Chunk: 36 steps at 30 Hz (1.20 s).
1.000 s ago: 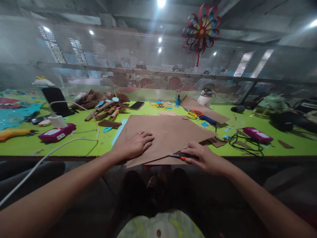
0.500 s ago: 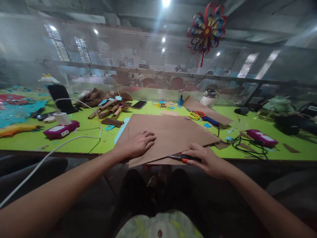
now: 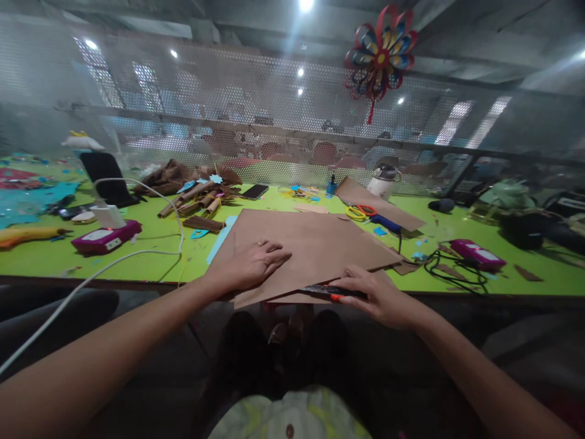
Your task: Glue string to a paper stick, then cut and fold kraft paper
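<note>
A large sheet of brown kraft paper (image 3: 315,238) lies at the table's front edge, its near part folded over and jutting past the edge. My left hand (image 3: 256,265) rests flat on the paper's left part, fingers stretched out and slightly apart. In my right hand (image 3: 377,297) is a black utility knife (image 3: 342,292) with an orange-red part. Its blade points left, at the paper's near edge between the upper and lower layers. My fingers wrap round the handle and hide part of it. Light blue paper (image 3: 218,241) shows under the sheet's left side.
Yellow-and-red scissors (image 3: 359,212), a blue-handled tool (image 3: 386,224) and another brown sheet (image 3: 379,204) lie behind on the right. Rolled brown paper pieces (image 3: 196,201) and a phone (image 3: 255,191) are at the back. Purple power strips (image 3: 107,236) with a white cable (image 3: 150,252) stand at the sides.
My right hand and the knife have moved slightly left along the paper's near edge. The whole view has shifted a little. My left hand stays flat on the sheet.
</note>
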Each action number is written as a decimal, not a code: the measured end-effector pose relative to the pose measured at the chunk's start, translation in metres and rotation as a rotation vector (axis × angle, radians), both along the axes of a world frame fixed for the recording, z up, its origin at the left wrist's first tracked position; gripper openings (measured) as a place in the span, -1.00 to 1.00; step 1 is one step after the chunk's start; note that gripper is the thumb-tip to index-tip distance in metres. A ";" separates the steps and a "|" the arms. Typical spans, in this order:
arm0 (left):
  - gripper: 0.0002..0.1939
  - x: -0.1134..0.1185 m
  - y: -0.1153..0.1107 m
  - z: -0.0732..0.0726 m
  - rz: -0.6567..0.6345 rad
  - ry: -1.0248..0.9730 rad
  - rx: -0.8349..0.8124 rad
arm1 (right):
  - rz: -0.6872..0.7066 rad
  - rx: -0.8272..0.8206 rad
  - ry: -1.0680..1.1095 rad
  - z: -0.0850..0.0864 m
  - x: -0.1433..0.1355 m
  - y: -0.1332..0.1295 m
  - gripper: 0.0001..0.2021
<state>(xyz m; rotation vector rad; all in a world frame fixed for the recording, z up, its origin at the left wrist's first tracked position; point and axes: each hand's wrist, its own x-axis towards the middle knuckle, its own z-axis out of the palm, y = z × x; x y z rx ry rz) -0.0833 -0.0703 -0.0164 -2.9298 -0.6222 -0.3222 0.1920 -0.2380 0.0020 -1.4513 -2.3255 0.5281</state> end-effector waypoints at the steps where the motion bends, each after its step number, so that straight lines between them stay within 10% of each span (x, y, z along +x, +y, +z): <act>1: -0.50 0.000 0.000 0.000 -0.003 -0.002 -0.005 | 0.002 -0.004 0.004 0.000 0.000 0.000 -0.66; 36: -0.53 0.002 -0.001 0.001 0.005 -0.008 -0.028 | 0.012 0.090 0.008 -0.004 -0.027 -0.001 -0.71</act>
